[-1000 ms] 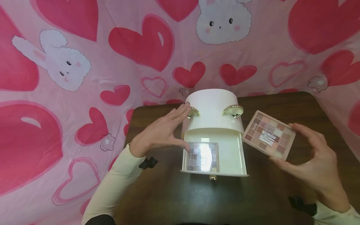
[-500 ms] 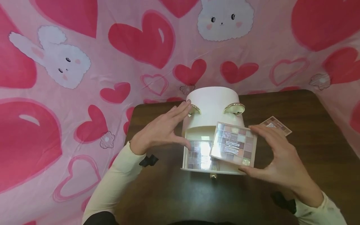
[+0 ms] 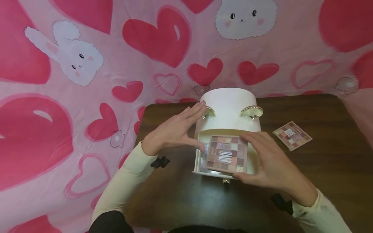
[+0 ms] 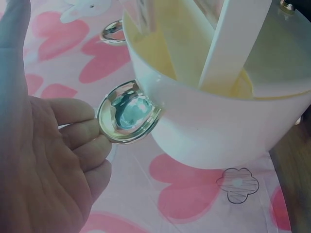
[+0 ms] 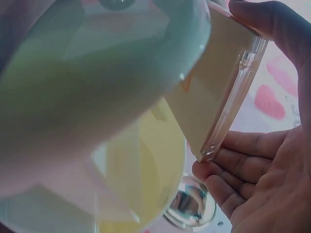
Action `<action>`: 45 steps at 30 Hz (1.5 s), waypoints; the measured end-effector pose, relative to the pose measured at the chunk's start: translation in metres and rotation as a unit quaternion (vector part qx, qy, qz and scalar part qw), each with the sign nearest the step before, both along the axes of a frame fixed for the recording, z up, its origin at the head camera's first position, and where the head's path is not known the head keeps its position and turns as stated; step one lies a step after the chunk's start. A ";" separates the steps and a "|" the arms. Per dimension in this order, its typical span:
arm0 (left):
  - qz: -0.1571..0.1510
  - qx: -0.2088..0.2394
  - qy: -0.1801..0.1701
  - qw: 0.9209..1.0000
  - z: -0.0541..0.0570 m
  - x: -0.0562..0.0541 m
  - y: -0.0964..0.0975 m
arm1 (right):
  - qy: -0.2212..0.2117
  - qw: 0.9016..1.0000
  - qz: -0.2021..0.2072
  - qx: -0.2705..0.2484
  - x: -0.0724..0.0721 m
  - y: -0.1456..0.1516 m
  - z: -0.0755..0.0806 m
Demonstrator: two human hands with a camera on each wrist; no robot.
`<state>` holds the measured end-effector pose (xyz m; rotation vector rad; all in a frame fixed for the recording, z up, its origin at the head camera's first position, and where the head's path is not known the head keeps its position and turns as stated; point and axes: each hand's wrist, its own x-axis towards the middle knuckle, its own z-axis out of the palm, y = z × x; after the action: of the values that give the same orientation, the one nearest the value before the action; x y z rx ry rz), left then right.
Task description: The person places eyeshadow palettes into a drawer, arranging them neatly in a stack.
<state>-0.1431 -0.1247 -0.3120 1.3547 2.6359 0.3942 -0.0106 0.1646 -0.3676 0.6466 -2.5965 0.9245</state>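
My right hand [image 3: 271, 165] pinches an eyeshadow palette [image 3: 228, 153] by its edges, thumb on the near side and fingers on the far side. The palette is over the pulled-out drawer [image 3: 209, 175] of a white storage box [image 3: 228, 108]. Beneath it, partly covered, another palette [image 3: 203, 161] lies in the drawer's left part. My left hand [image 3: 177, 129] has its fingers extended, fingertips at the gold-rimmed handle [image 4: 129, 112] on the box's side; its thumb is over the drawer's left edge. The right wrist view shows the held palette's pale underside [image 5: 209, 82].
A similar palette [image 3: 292, 136] lies on the dark wooden table [image 3: 326, 168], right of the box. A second gold-rimmed handle [image 3: 252, 112] juts from the box's right side. A gold knob [image 3: 226, 181] sticks out from the drawer front. Pink heart-print cloth [image 3: 163, 42] hangs behind.
My right hand has carried the palette leftward from beside the box to over the drawer, where it now partly covers the one inside. The left hand has stayed by the box's left handle.
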 end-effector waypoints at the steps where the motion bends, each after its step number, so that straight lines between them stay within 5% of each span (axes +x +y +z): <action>1: 0.000 -0.002 0.001 1.000 0.000 -0.001 0.001 | -0.003 1.000 0.006 0.002 -0.002 -0.002 0.000; 9: 0.002 -0.008 -0.005 1.000 0.002 0.000 0.000 | 0.014 0.997 0.074 0.014 -0.022 -0.020 -0.004; 27: -0.006 -0.004 -0.003 1.000 0.001 -0.001 0.001 | -0.031 0.994 0.085 0.061 -0.025 -0.024 -0.004; 45: -0.009 -0.002 0.003 1.000 0.001 -0.003 0.001 | 0.023 0.992 0.089 0.087 -0.026 -0.025 -0.002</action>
<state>-0.1463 -0.1239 -0.3112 1.3800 2.6254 0.3842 -0.0365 0.1398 -0.3697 0.9475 -2.6302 0.7261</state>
